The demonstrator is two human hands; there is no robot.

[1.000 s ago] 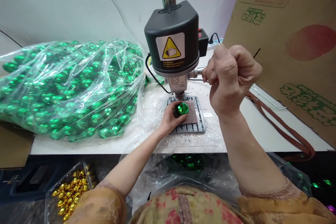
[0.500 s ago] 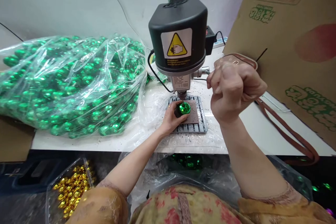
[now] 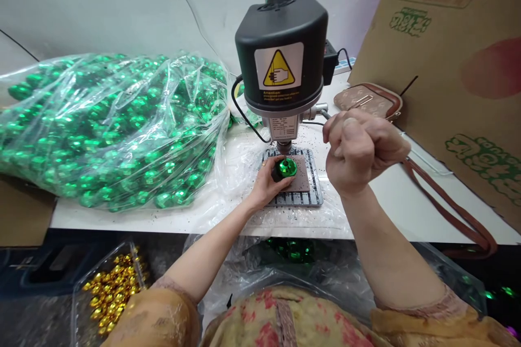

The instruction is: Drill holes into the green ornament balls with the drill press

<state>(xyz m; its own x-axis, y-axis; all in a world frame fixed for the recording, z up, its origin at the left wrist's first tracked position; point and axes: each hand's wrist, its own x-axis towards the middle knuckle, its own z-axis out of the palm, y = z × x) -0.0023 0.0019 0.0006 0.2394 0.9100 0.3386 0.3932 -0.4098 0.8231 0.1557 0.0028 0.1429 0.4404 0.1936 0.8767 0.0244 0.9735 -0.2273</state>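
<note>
My left hand (image 3: 269, 180) is closed around a shiny green faceted bauble (image 3: 288, 167), pressing it to a brown board (image 3: 301, 176) on the slotted metal base (image 3: 316, 184) of a small drill press (image 3: 280, 54). The drill chuck (image 3: 284, 147) is directly above the bauble, and a thin bit reaches down to its top. My right hand (image 3: 358, 152) is a fist beside the press head, at the end of the feed handle (image 3: 324, 113); the fingers hide most of that handle.
A big clear bag of green baubles (image 3: 122, 135) lies on the white table (image 3: 122, 220) at left. Dark shavings surround the base. At right are a brown purse (image 3: 366, 100) with a strap and a large cardboard box (image 3: 448, 65). Below left, a clear bin (image 3: 75, 309) contains gold baubles.
My right fist has come down slightly, uncovering more of the purse. My left hand keeps the bauble in the same place under the chuck. The view has shifted a little.
</note>
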